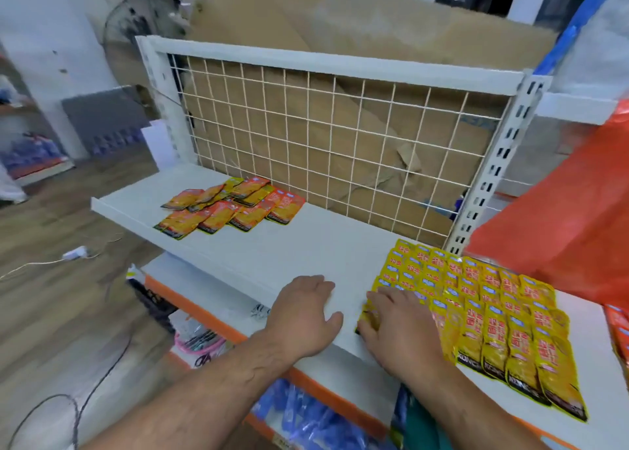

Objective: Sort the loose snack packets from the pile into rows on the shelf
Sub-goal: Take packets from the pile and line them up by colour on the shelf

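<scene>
Snack packets (476, 313) overlapped in rows at right end of shelf (306, 245), likely so labels show; loose pile (231, 207) lies far left; right hand (391, 323) flat, pressing leftmost row's edge; left hand (306, 313) flat on bare shelf, probably bracing.

— What lies under the right hand (398, 327)?
— The near-left corner of the yellow packet rows (493, 313); the fingers cover those packets.
— And at the right edge?
— There, orange packets (620, 330) and a red-orange bag (561, 211), both cut off. The upper-left background is too blurred to tell.
</scene>
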The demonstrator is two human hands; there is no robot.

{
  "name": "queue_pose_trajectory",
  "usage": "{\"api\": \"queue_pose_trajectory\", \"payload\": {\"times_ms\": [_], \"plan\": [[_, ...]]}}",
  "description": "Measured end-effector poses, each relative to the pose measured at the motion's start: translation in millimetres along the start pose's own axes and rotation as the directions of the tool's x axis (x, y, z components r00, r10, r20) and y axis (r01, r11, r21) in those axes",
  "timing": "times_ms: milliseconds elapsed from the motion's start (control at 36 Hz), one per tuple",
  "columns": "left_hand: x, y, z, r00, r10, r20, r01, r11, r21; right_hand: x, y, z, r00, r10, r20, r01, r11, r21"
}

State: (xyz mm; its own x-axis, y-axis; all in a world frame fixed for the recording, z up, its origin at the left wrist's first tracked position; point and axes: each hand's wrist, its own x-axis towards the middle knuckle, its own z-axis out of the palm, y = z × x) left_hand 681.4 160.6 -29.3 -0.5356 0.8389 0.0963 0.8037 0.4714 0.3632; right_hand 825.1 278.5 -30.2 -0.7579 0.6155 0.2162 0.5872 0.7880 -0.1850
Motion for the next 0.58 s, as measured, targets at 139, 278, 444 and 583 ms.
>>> {"api": "queue_pose_trajectory", "payload": {"times_ms": [139, 278, 444, 583], "plan": [[-8.0, -33.0, -16.3, 0.998, -0.061, -0.023, 0.061, 0.998, -0.008, 20.1, -36.7, 7.2, 0.996, -0.078, 0.049, 0.076, 0.996, 0.034], [-3.3, -78.2, -33.0, 0.992, -0.111, -0.067, 0.109, 0.994, -0.031, 47.4, -82.3, 15.0, 0.983, -0.119, 0.137, 0.105, 0.989, 0.107], [11.0, -153.7, -60.8, 0.988, -0.137, -0.075, 0.133, 0.990, -0.054, 88.9, -152.0, 36.3, 0.982, -0.148, 0.118, 0.132, 0.982, 0.134], [25.7, -228.6, -87.7, 0.989, -0.138, -0.043, 0.136, 0.990, -0.045, 122.8, -214.6, 66.3, 0.982, -0.132, 0.134, 0.110, 0.981, 0.161]]}}
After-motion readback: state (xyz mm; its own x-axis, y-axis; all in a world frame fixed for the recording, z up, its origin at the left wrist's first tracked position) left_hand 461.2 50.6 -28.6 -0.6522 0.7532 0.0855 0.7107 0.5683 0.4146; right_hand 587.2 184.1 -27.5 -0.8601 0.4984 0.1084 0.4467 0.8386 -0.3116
